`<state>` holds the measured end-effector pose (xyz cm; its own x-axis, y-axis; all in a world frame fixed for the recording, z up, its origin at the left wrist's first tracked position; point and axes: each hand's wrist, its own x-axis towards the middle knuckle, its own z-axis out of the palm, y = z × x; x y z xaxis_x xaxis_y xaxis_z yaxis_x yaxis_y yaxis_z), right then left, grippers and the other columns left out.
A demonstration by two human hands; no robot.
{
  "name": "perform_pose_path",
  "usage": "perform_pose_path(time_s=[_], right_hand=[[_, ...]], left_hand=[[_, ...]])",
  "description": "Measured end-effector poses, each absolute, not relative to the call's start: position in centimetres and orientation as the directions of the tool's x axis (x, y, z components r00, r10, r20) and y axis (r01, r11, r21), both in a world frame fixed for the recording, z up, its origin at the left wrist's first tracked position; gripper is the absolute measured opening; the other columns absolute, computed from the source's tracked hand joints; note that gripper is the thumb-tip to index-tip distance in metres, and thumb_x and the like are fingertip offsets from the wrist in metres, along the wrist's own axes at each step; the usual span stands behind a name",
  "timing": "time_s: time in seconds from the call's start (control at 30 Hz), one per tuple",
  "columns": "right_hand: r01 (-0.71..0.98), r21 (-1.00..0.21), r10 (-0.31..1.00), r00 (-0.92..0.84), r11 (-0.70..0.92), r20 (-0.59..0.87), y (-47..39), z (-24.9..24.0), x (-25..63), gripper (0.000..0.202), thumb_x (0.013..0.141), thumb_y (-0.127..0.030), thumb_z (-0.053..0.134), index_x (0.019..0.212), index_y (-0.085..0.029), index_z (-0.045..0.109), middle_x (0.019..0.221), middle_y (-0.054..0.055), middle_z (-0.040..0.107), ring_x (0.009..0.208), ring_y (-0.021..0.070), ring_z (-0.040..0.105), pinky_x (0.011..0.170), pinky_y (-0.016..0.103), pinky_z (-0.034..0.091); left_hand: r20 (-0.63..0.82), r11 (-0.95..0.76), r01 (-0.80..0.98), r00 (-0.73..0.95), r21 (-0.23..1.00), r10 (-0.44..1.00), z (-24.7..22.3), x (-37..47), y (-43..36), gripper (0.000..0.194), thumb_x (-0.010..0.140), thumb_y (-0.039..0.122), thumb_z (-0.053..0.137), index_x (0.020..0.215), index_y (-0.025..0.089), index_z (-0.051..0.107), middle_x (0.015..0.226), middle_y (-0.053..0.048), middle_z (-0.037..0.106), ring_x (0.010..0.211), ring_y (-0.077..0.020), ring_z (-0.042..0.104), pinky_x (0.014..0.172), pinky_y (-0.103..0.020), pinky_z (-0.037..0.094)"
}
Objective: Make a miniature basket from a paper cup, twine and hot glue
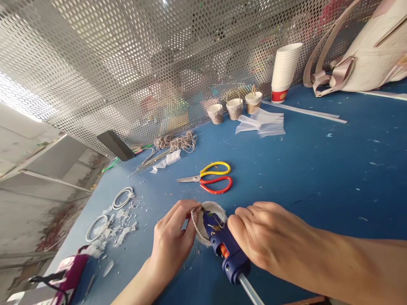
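My right hand (265, 231) is wrapped round a dark blue glue gun (224, 243) with a clear glue stick poking out of its back end. The gun's nozzle points into a small whitish basket (215, 206) made like a cup. My left hand (176, 228) pinches the basket's rim, where a twisted cord (196, 226) loops along the side. The nozzle tip is close to the left fingertips; whether it touches the cord I cannot tell. Just beyond the hands lie scissors (211, 177) with one yellow and one red handle.
Small handled baskets (234, 109) stand along the perforated metal screen (152, 72), beside stacked paper cups (286, 72) and white strips (262, 123). Cord bundles (176, 142) and a phone (116, 145) lie farther left. White rings (123, 198), scraps and a purple power strip (71, 275) occupy the left edge.
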<state>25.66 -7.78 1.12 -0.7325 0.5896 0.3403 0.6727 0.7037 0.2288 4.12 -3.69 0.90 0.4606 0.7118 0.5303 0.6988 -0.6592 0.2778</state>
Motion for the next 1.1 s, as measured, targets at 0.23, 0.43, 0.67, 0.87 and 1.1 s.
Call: perform_pose_path(time_s=[0.23, 0.43, 0.67, 0.87, 1.1], right_hand=[[0.670, 0.247, 0.593, -0.739, 0.700, 0.321, -7.9, 1.4, 25.7, 0.025, 0.065, 0.004, 0.044, 0.074, -0.019, 0.040, 0.064, -0.002, 0.036, 0.055, 0.0146, 0.037, 0.052, 0.033, 0.019], [0.665, 0.221, 0.588, -0.740, 0.713, 0.327, -7.8, 1.1, 25.7, 0.025, 0.068, 0.004, 0.044, 0.074, -0.020, 0.037, 0.062, -0.003, 0.039, 0.054, 0.0139, 0.036, 0.052, 0.032, 0.016], [0.633, 0.196, 0.567, -0.765, 0.749, 0.305, -7.2, 1.1, 25.8, 0.025, 0.066, 0.004, 0.044, 0.075, -0.019, 0.039, 0.060, -0.002, 0.040, 0.049, 0.0133, 0.036, 0.049, 0.032, 0.012], [0.622, 0.171, 0.561, -0.772, 0.764, 0.298, -6.8, 0.5, 25.6, 0.026, 0.066, 0.005, 0.044, 0.076, -0.019, 0.040, 0.061, -0.002, 0.040, 0.051, 0.0140, 0.039, 0.049, 0.032, 0.013], [0.628, 0.189, 0.547, -0.762, 0.755, 0.346, -7.0, 1.0, 25.9, 0.030, 0.061, 0.007, 0.046, 0.071, -0.020, 0.040, 0.060, -0.002, 0.039, 0.050, 0.0128, 0.036, 0.048, 0.032, 0.016]], left_hand=[[0.540, -0.669, 0.696, 0.468, 0.263, 0.699, 0.8, 4.1, -3.6, 0.013, 0.085, 0.009, 0.052, 0.091, 0.019, 0.059, 0.076, -0.001, 0.068, 0.063, -0.0091, 0.064, 0.059, -0.018, 0.051], [0.527, -0.667, 0.694, 0.473, 0.270, 0.706, 0.9, 4.1, -3.6, 0.012, 0.086, 0.010, 0.052, 0.090, 0.019, 0.059, 0.076, -0.001, 0.067, 0.065, -0.0097, 0.065, 0.060, -0.018, 0.051], [0.533, -0.659, 0.703, 0.461, 0.269, 0.709, 0.8, 4.1, -3.8, 0.012, 0.086, 0.011, 0.051, 0.090, 0.019, 0.059, 0.076, -0.001, 0.068, 0.063, -0.0098, 0.064, 0.058, -0.019, 0.051], [0.530, -0.667, 0.695, 0.472, 0.269, 0.705, 0.8, 3.9, -3.8, 0.013, 0.086, 0.010, 0.050, 0.091, 0.019, 0.058, 0.077, -0.001, 0.067, 0.065, -0.0096, 0.063, 0.059, -0.019, 0.051], [0.533, -0.673, 0.690, 0.477, 0.264, 0.698, 0.7, 3.9, -3.8, 0.013, 0.086, 0.009, 0.051, 0.091, 0.019, 0.058, 0.077, 0.000, 0.066, 0.066, -0.0081, 0.062, 0.059, -0.016, 0.049]])
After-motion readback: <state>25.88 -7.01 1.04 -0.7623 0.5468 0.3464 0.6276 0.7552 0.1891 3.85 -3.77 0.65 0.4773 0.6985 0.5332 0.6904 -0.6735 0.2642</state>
